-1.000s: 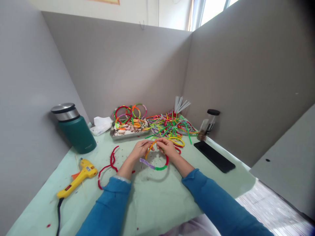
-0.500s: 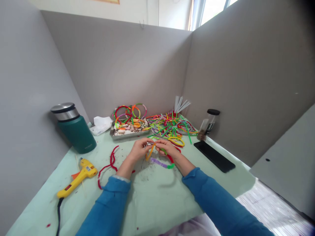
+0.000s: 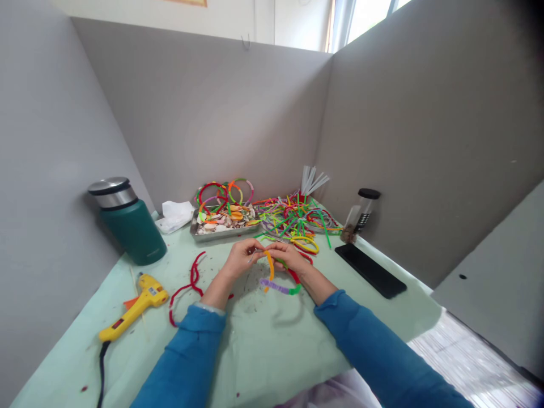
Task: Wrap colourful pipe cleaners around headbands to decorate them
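The left hand and right hand pinch a pipe-cleaner ring above bare green mat; the metal tray behind holds shells.

A partitioned craft workstation: grey divider panels wall in a bench bearing a yellow glue gun, heaped pipe cleaners and a tray of shells.

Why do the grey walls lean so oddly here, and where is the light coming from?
Head view: the wide lens splays the grey partitions outward and darkens the top right corner; daylight enters from the blown-out window at upper right; the pipe-cleaner ring in the left hand and right hand throws a soft shadow on the table toward the camera; the hands look sharp.
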A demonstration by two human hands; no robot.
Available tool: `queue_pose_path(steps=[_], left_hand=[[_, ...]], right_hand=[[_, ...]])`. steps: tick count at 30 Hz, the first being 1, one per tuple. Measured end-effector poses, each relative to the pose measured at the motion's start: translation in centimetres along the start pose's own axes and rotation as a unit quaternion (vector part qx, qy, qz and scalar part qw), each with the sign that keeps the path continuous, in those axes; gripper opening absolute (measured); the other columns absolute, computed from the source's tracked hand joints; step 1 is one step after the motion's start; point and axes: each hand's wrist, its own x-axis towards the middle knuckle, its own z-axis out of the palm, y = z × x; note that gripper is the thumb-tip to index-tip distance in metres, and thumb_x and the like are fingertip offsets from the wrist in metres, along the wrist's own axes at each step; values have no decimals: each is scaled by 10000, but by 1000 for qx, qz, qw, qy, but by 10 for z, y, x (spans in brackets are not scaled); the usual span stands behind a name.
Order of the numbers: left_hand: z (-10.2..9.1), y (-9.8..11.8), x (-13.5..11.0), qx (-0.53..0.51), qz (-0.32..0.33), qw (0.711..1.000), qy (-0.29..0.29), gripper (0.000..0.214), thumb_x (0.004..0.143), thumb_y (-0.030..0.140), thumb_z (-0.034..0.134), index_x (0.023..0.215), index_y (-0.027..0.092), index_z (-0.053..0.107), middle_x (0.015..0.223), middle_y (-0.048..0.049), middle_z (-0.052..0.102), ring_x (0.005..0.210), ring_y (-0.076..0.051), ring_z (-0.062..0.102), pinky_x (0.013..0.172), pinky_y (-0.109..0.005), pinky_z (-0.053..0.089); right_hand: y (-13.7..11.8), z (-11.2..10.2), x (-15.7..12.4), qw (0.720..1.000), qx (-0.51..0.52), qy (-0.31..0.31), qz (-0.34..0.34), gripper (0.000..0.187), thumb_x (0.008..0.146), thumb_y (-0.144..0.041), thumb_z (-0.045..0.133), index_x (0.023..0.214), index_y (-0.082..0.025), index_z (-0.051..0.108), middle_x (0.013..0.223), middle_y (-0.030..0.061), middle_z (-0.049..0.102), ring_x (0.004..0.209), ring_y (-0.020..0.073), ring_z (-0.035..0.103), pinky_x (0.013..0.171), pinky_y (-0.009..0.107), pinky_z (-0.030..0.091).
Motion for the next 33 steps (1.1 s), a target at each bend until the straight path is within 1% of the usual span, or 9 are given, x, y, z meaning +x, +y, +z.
queue_pose_path(steps=[4,9,14,20,25,27,29,31,33], left_hand=[[4,-5,-2,-32,-13,999,8,194,692,319,614,724,129,596,591,8,550,514,-84,464,508,-198,376],[11,-11,-2,-86,-75,992,46,253,644,365,655,682,137,554,579,25,527,499,-79,450,477,-192,356],[11,-9,-2,-97,-131,986,45,246,631,363,665,655,143,557,495,42,480,450,-81,433,453,-200,336],[12,-12,0,-133,-180,973,56,265,626,378,670,668,133,578,526,17,535,436,-80,449,441,-204,341],[19,-13,3,-141,-207,965,76,255,637,357,655,657,146,513,549,18,559,396,-70,439,402,-203,332],[21,-12,4,-138,-198,966,90,261,635,351,660,678,162,485,527,40,535,385,-68,433,390,-195,323],[21,-11,4,-136,-167,971,99,272,636,354,666,697,172,473,512,60,496,396,-65,436,393,-186,329],[19,-11,3,-132,-123,979,94,255,650,350,659,718,171,490,552,55,499,436,-65,458,424,-186,363],[16,-11,1,-122,-82,985,89,220,670,334,643,740,166,521,637,30,540,501,-72,493,470,-191,403]], right_hand=[[2,1,1,999,-28,18,-24,217,675,-316,656,799,-153,585,518,-54,494,358,36,338,372,201,185],[2,4,1,994,-77,51,-49,188,693,-319,626,773,-155,579,537,-46,518,364,44,358,366,200,200],[-2,10,-1,988,-121,78,-56,178,696,-319,608,753,-157,559,530,-48,522,353,47,333,360,199,211],[4,13,0,980,-155,97,-75,167,711,-324,590,739,-165,546,519,-54,518,356,50,350,358,191,236],[7,11,2,977,-161,102,-92,155,713,-322,593,721,-168,574,527,-43,530,359,52,356,359,194,238],[5,11,2,980,-140,112,-81,177,704,-339,609,712,-166,573,527,-39,533,355,49,351,355,193,219],[3,11,1,985,-112,117,-65,202,691,-353,627,717,-162,568,534,-35,539,354,48,352,352,192,206],[1,10,1,988,-87,114,-52,221,683,-360,637,732,-157,567,539,-33,538,355,46,351,350,192,201],[0,9,1,991,-71,108,-46,232,679,-362,643,744,-152,569,543,-33,534,356,43,347,350,192,197]])
